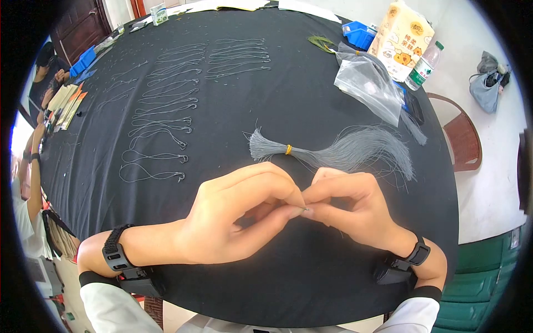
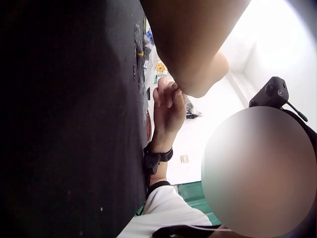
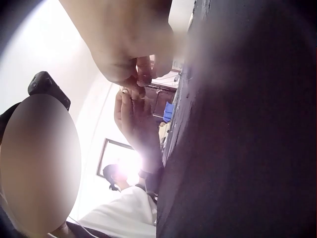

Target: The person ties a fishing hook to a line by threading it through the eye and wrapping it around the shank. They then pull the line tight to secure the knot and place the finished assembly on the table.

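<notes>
My left hand [image 1: 239,213] and right hand [image 1: 355,208] meet fingertip to fingertip above the near part of the black tablecloth [image 1: 311,294]. Thumb and forefinger of each pinch a thin dark strand [image 1: 305,209], of which only a tiny bit shows; the fingers hide the rest. Just beyond the hands lies a bundle of grey cords [image 1: 344,155], bound near one end by a yellow band [image 1: 288,149] and fanned out at the other. In the left wrist view the right hand [image 2: 169,111] has its fingertips against the left.
Rows of looped grey cords [image 1: 161,122] lie left of centre and farther back. At the back right are a clear plastic bag [image 1: 366,89], a tissue pack [image 1: 402,41], a water bottle [image 1: 425,66] and a blue bin [image 1: 358,34]. Other people sit along the left edge.
</notes>
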`<state>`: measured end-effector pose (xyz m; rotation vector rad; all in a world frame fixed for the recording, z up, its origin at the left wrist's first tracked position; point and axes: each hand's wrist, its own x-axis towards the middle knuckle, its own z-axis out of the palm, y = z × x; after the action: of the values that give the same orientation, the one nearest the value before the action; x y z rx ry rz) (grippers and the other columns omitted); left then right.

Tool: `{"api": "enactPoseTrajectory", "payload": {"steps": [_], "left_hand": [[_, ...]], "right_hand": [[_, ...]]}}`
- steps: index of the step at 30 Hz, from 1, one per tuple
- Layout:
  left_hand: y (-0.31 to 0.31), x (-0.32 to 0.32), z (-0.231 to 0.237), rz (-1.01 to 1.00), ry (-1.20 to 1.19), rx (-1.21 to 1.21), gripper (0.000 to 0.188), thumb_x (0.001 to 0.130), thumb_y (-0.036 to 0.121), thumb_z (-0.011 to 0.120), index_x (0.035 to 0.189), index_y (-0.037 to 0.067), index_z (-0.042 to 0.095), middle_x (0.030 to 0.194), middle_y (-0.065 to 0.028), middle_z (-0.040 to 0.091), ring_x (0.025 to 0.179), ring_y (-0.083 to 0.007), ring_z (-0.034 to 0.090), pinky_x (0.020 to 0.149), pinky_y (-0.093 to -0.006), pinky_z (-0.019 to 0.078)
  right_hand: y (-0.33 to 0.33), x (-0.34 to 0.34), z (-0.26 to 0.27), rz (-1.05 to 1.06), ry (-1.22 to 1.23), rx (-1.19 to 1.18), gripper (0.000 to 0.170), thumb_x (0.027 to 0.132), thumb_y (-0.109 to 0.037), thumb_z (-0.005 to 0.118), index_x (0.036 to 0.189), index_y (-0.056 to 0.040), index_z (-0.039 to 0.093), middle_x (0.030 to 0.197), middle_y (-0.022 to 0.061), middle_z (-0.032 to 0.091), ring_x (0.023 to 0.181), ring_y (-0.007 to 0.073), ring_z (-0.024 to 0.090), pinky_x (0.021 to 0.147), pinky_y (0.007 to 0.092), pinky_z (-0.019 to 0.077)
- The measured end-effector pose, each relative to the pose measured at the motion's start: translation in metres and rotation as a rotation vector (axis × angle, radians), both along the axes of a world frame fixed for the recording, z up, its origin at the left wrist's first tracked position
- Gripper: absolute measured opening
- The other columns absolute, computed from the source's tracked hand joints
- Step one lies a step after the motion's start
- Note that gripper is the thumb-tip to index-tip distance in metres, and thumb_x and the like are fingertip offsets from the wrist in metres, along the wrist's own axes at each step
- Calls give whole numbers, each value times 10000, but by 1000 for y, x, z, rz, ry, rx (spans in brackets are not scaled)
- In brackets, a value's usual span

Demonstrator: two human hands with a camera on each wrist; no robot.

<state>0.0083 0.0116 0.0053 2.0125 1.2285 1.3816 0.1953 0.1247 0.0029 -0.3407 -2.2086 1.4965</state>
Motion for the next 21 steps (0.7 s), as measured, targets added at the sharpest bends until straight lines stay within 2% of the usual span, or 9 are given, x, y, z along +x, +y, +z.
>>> {"api": "enactPoseTrajectory", "payload": {"steps": [2,5,7,10,15,18,21], "left_hand": [[0,0,-1,-1,-50,-38,128,804,-49,649,920,2,631,900,-84,619,630,-59,525,522,-191,405],[0,2,-4,-2,-113,-80,114,813,-40,647,917,5,633,898,-82,621,630,-56,526,522,-193,405],[0,3,-3,-10,-136,-109,111,815,-36,649,917,5,634,895,-81,623,631,-55,527,518,-197,406],[-2,2,1,-13,-69,-136,128,803,-42,653,919,8,635,892,-84,625,622,-64,526,511,-199,406],[-1,3,2,-23,1,-16,158,777,-58,658,919,6,634,877,-83,624,610,-75,521,500,-200,406],[-1,2,2,5,26,37,162,770,-62,661,917,1,632,878,-86,621,605,-73,518,498,-200,409],[-1,2,1,30,59,92,162,768,-67,660,915,-4,630,886,-92,617,600,-68,516,495,-196,410]], "right_hand": [[-4,0,-1,-6,18,-12,107,798,-42,704,901,-55,729,716,26,620,589,65,484,536,215,375],[-8,-2,-2,-73,100,182,104,800,-34,701,899,-53,726,705,20,609,588,59,488,528,215,373],[-7,-2,1,-129,83,166,105,796,-25,699,894,-53,723,713,17,620,586,63,487,525,215,373],[-2,-2,1,-161,124,207,106,789,-17,698,884,-58,719,722,11,633,590,70,485,530,216,377],[-1,-2,2,-132,95,293,110,787,-23,697,888,-62,722,713,12,629,607,69,488,537,218,381],[-1,-2,-2,-72,84,157,127,784,-21,697,904,-54,722,724,21,632,613,75,503,547,218,393],[-6,0,-1,-34,1,-98,137,782,-18,696,913,-46,723,742,37,636,631,83,528,559,218,406]]}}
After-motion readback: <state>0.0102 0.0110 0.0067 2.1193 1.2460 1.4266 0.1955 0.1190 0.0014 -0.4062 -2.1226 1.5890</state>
